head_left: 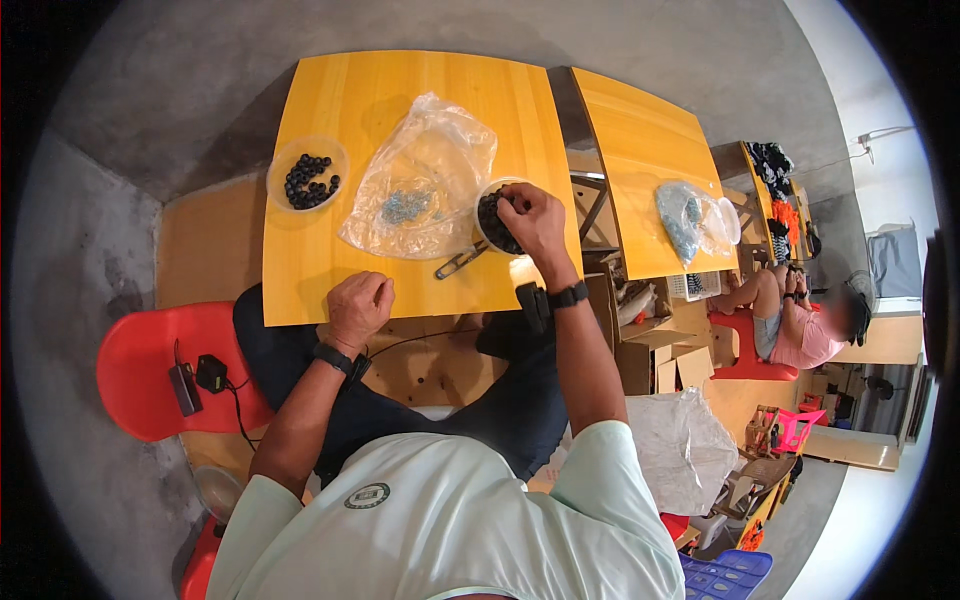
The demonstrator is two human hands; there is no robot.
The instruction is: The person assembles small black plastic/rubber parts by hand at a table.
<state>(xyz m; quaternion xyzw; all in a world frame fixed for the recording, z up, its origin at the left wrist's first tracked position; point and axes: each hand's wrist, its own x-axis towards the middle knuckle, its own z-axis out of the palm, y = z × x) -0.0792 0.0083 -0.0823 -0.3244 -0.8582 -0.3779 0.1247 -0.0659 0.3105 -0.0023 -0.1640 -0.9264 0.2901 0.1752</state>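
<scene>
My right hand point(535, 222) reaches over the right-hand clear bowl point(482, 240), its fingers bent together at the small round black pieces point(492, 212) inside. What the fingertips grip, if anything, is hidden. At the table's near edge rests my left hand point(360, 308), its fingers curled in; I cannot make out whether something small is in them. Between the hands lies a slim dark hand tool point(458, 263), touching or close to the bowl. Beyond it, a clear plastic bag point(450, 140) is spread flat with a heap of tiny bluish-silver pieces point(405, 206) on it.
Another clear bowl point(343, 158) with black pieces stands at the yellow table's point(400, 300) left. A second yellow table point(630, 130) holds a filled bag point(680, 220). A red chair point(150, 370) bears black devices. Cardboard boxes point(685, 365) stand right; a person point(800, 335) sits beyond.
</scene>
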